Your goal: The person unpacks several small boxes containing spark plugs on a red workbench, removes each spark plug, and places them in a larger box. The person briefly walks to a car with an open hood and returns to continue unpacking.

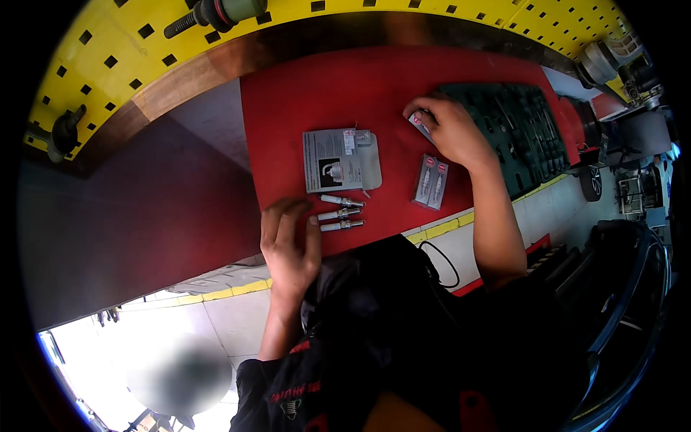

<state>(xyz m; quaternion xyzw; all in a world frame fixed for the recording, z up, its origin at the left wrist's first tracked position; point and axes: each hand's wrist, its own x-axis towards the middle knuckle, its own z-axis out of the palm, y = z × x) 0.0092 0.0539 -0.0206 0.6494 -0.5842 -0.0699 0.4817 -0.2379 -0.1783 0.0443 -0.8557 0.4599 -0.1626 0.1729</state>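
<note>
Spark plugs, three in number, lie side by side in a short column on the red surface, their white ends toward the left hand. Of the two hands, the left is loosely curled with its thumb tip right at the white end of the middle plug; whether it grips or only adjoins that plug cannot be told. The right hand, farther forward, grasps a small box between thumb and fingers, partly covering it. Nearer the person's body, below this hand, two printed boxes sit side by side, each bearing a plug picture and a round red mark. Between the hands, directly beyond the plugs, a grey carton lies flat with a pale flap extending at its right end. A dark green tool case lies open to the right of the right hand. Along the far edge runs a yellow perforated panel.
</note>
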